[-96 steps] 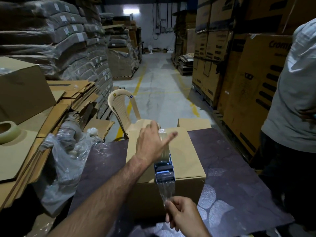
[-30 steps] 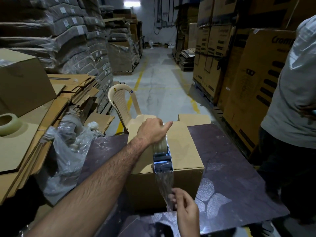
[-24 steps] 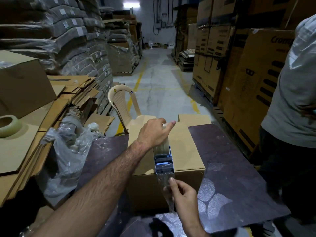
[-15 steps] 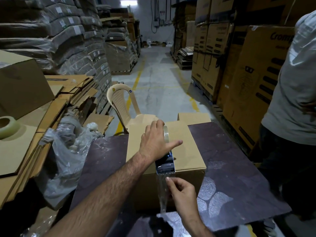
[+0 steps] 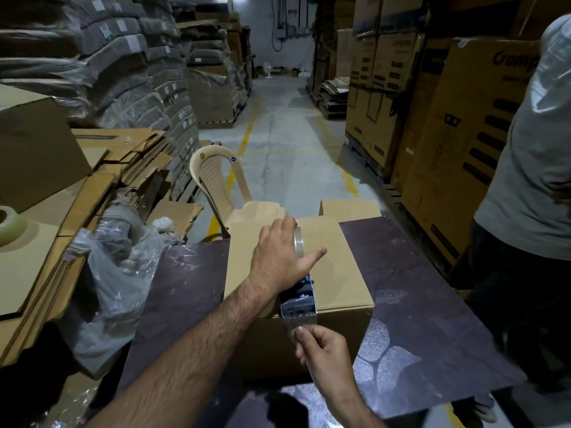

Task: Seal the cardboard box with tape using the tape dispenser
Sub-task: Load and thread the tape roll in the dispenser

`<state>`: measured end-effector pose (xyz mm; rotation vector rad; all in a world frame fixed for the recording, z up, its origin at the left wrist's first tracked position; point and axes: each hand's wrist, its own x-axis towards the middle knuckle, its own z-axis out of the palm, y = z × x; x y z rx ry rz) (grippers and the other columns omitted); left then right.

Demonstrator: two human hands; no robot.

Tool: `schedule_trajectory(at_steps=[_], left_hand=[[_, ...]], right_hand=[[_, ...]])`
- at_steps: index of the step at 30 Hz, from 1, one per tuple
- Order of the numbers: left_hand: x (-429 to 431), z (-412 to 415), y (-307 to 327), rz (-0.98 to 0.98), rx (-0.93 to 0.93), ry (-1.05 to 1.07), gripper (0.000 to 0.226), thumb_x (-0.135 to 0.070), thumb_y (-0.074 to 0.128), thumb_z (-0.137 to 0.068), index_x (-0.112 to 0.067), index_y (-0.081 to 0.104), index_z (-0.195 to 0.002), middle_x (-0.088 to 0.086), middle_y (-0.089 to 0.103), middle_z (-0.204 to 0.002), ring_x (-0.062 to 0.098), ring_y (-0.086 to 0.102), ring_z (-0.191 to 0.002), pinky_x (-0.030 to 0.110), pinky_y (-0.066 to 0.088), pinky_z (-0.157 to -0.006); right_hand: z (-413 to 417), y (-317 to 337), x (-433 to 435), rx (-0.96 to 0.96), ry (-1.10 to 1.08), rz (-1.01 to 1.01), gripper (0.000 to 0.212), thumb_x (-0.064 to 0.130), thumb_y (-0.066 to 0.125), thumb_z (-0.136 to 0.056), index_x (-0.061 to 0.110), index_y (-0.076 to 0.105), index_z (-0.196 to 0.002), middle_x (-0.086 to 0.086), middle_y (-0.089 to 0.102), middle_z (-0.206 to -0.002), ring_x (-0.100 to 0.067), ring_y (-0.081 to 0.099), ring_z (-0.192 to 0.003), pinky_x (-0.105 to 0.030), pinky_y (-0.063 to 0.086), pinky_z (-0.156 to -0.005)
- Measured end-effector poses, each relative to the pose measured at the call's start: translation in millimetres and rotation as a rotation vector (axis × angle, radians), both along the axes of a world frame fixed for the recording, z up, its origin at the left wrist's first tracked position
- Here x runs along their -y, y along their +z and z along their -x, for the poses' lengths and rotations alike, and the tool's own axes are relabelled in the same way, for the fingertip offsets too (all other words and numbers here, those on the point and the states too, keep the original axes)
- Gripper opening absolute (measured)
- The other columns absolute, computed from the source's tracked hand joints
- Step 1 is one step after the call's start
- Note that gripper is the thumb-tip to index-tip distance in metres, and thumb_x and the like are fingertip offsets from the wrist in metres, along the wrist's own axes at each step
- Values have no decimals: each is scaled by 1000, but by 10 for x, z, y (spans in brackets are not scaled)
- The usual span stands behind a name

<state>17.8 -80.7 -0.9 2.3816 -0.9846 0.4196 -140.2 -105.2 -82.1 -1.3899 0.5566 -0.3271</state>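
Note:
A closed brown cardboard box point(image 5: 343, 273) stands on a dark table point(image 5: 432, 319). On the box top, near its front edge, lies the tape dispenser point(image 5: 299, 299) with a clear tape roll. My left hand point(image 5: 279, 257) grips the dispenser's roll from above, with the index finger stretched out to the right. A strip of clear tape point(image 5: 298, 322) hangs from the dispenser over the box's front edge. My right hand point(image 5: 324, 350) pinches the strip's lower end against the box's front face.
A crumpled plastic bag point(image 5: 117, 273) lies at the table's left edge, beside flattened cardboard stacks point(image 5: 46, 257) with a spare tape roll point(image 5: 9, 225). A beige plastic chair point(image 5: 219, 183) stands behind the box. A person in a grey shirt point(image 5: 531, 180) stands on the right.
My left hand has slid the dispenser a little towards the box's front edge and lowered it. My right hand has risen up the tape strip to just below the dispenser.

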Motion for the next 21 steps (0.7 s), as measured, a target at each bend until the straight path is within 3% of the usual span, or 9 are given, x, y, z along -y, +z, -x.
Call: schedule_trajectory(at_steps=[5,13,15,18,21], left_hand=[[28,-64,0,-31,13,12,66,-75,48,-74,-19,49,-108,-2,56,-99,15,49,-90,31,46,-80],[60,-57,31,-36,57,-1,62,-71,53,-76,-16,50,-106,-1,57,-96,15,50,-86,30,42,-81],[48,-83,15,-33,47,3,63,-72,53,-75,-17,50,-106,-1,58,-96,15,51,-86,30,42,-81],[22,-54,-16,-18,37,2,67,-76,49,-72,-20,49,-108,-4,56,-98,14,52,-88,30,46,-83],[25,-95,-22,-43,39,-1,67,-76,50,-72,-20,48,-108,-4,55,-100,15,50,-89,29,44,-83]], right_hand=[[-41,-43,26,-26,19,70,28,13,54,-95,8,67,-70,3,45,-45,-8,35,-40,-19,26,-40],[-111,-42,135,-173,132,-263,34,11,51,-96,12,60,-64,4,36,-44,-6,26,-36,-15,20,-38],[-139,-179,106,-296,99,-282,33,4,58,-85,10,58,-53,1,35,-40,-8,26,-32,-14,18,-38],[-119,-269,25,-347,148,-249,20,12,61,-64,-3,59,-51,-6,41,-40,-13,36,-35,-18,22,-40],[-4,-356,-3,-380,218,-240,34,17,62,-87,-4,62,-60,-4,45,-39,-10,39,-33,-18,27,-37]])
